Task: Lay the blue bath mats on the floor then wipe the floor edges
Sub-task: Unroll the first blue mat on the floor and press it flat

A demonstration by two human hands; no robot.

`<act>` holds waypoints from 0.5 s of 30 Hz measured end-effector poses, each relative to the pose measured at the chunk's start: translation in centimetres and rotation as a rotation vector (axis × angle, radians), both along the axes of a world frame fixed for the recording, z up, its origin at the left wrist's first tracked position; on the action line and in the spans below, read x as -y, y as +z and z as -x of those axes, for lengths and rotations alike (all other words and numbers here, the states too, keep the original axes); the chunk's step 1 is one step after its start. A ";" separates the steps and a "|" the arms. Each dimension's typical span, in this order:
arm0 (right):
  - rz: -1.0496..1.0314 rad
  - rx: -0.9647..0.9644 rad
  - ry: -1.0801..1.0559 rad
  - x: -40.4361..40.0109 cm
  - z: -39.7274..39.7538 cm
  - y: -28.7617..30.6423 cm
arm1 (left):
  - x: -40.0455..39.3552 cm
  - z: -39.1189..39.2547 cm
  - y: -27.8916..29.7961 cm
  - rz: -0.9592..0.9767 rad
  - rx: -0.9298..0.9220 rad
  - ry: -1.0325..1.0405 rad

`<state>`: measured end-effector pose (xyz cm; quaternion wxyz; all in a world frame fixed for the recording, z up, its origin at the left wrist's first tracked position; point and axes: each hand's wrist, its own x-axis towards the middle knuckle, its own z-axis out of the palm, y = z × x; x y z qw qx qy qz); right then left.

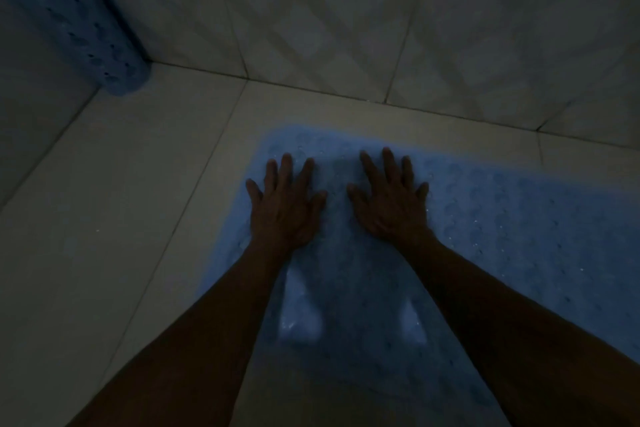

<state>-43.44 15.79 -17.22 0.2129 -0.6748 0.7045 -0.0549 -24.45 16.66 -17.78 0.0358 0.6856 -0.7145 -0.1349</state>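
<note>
Blue bath mat [485, 225] down on the tiled floor [121, 184], spread out close to the far wall [346, 10], and both hands are on it right now. Left hand [285, 206] flat, fingers splayed and straight, palm down near the mat's left edge. Right hand [393, 203] just beside it, same story: fingers fanned out, pressing, gripping nothing. That reads as a smoothing press, and it makes sense, because a mat with this bumpy, holed texture likely needs pushing down to sit flush on the tile. The hands sit at the end nearest the wall, probably seating that end first.

Light is very dim, so fine detail on the mat surface is hard to make out; two paler patches show between the forearms, and I can't tell what they are.

Over in the top-left corner, a second blue mat [69, 10], still rolled up and propped against the wall junction, well apart from the hands. So by my reckoning one mat is nearly placed, one is waiting, and the wiping of the floor edges hasn't begun. No cloth in sight.
</note>
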 end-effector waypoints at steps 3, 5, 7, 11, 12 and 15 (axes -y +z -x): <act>0.024 -0.070 0.031 0.1 0.4 -1.5 | 0.8 0.4 -1.5 0.030 0.040 -0.014; 0.078 -0.104 0.036 -0.1 0.5 -2.4 | 0.5 0.5 -2.2 0.061 0.057 -0.009; 0.109 -0.131 0.046 -0.5 0.5 -2.9 | 0.2 0.5 -2.4 0.046 0.056 -0.005; 0.104 -0.135 0.052 -0.5 0.5 -2.9 | 0.1 0.7 -2.1 0.032 0.073 0.028; 0.097 -0.129 0.055 -0.5 0.4 -2.8 | 0.2 0.8 -2.2 0.022 0.075 0.036; 0.059 -0.143 0.058 -0.3 0.3 -2.5 | 0.4 0.8 -2.2 0.017 0.075 0.033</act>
